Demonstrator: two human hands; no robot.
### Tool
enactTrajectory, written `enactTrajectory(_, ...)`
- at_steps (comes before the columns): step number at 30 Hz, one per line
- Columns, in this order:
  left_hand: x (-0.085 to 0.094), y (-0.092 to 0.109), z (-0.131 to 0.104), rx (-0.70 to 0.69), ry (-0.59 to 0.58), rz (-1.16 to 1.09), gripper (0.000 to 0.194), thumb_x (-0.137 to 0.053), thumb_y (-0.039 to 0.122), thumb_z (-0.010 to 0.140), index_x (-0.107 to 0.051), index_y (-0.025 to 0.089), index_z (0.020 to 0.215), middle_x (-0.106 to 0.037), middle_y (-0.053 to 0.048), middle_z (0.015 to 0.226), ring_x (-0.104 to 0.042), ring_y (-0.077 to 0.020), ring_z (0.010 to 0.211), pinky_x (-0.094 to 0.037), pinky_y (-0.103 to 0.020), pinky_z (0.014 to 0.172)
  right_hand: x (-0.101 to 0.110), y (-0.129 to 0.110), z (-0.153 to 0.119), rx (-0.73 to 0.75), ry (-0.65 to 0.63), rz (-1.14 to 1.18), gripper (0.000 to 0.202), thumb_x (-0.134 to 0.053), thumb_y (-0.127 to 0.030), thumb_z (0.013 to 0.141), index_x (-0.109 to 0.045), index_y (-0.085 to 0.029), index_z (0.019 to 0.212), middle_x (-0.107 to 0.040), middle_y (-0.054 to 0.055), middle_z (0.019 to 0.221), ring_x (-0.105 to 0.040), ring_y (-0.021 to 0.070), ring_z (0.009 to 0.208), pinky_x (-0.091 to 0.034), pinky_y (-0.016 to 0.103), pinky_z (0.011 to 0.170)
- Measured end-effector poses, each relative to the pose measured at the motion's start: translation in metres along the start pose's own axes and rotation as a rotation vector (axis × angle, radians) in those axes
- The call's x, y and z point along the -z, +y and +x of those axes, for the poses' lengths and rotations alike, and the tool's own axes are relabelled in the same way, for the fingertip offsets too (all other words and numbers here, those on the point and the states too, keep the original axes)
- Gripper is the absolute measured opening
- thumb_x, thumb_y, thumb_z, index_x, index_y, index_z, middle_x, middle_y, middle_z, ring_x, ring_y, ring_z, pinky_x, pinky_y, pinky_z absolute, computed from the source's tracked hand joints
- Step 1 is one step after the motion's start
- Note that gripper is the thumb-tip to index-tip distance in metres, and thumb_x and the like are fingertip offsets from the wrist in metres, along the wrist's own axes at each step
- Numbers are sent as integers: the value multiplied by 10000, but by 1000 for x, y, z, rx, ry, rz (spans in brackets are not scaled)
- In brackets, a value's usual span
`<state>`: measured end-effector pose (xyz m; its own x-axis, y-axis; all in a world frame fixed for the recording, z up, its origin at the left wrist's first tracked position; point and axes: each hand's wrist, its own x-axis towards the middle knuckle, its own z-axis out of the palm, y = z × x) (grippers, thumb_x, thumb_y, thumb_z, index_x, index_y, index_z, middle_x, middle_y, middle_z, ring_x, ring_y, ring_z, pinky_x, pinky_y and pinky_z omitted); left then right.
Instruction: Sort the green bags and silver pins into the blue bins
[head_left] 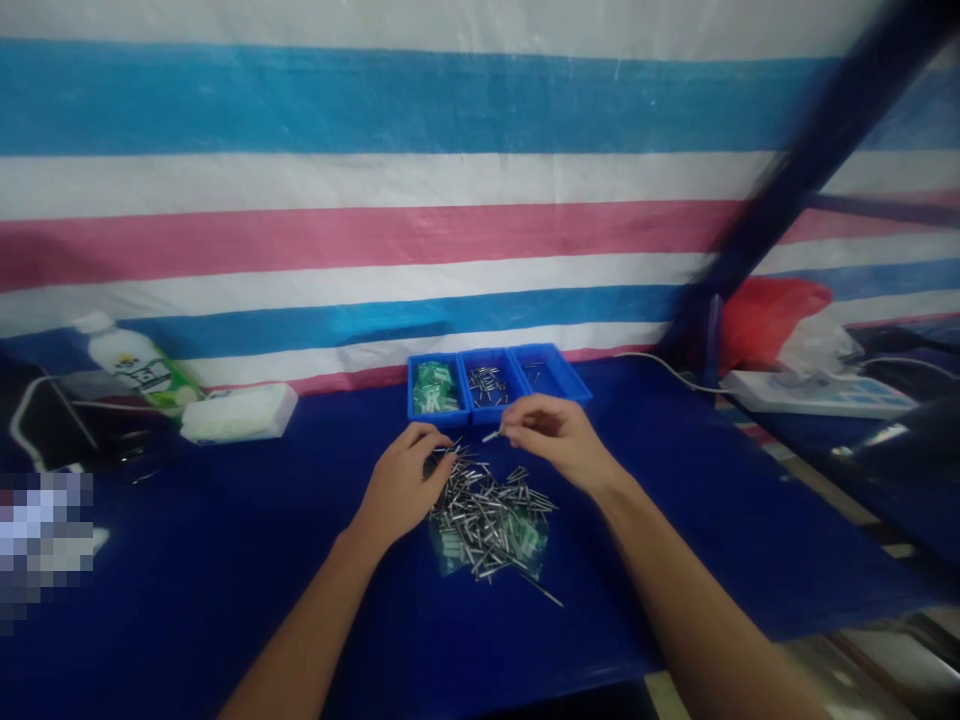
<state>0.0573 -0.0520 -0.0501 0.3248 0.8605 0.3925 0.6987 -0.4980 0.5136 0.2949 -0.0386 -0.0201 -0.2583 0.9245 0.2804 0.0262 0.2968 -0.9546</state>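
A loose pile of thin metal rivets (480, 515) lies on the blue tabletop, partly over clear green-tinted plastic packets (529, 535). At the pile's upper left edge is my left hand (405, 480), its thumb and forefinger curled together on a rivet; the fingertips are partly hidden. My right hand (555, 435) pinches a short pale rivet (491, 436) just above the pile, in front of the blue three-part tray (466, 418). Green packets (436, 388) fill the tray's left compartment. Small metal pieces (487, 385) lie in the middle one, and a few thin pins (535, 374) in the right one.
On the left stand a white-and-green bottle (139, 360) and a white tissue pack (240, 412). A white device (817, 393) and a red bag (772, 320) sit on the right, near a dark slanted post (795, 170). Striped sheeting (375, 240) hangs behind the table (300, 560).
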Motion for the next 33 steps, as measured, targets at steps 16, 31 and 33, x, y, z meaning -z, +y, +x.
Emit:
enactTrajectory(16, 2, -7, 3, 50, 1, 12, 155, -577, 292, 968, -689, 241, 1062, -644, -27, 1116, -648, -190, 966, -525, -344, 843, 3, 3, 6, -331, -19, -74, 486, -673, -468, 858, -393, -216, 551, -384, -36, 552, -346, 111, 529, -319, 287, 532)
enactTrajectory(31, -1, -10, 4, 57, -2, 100, 139, -592, 250, 949, -689, 237, 1048, -673, -25, 1081, -658, -216, 994, -529, -358, 849, -33, 22, 6, 292, -305, -744, 398, -449, -80, 933, -663, -231, 1232, -691, 66, 1219, -610, 223, 1099, -430, 436, 1014)
enactTrajectory(33, -1, -12, 4, 58, -1, 113, 146, -584, 235, 947, -687, 234, 1051, -676, -25, 1078, -661, -213, 983, -529, -355, 845, -39, 23, 7, 290, -358, -823, 433, -447, -69, 931, -638, -224, 1288, -703, 73, 1222, -614, 232, 1060, -428, 447, 1001)
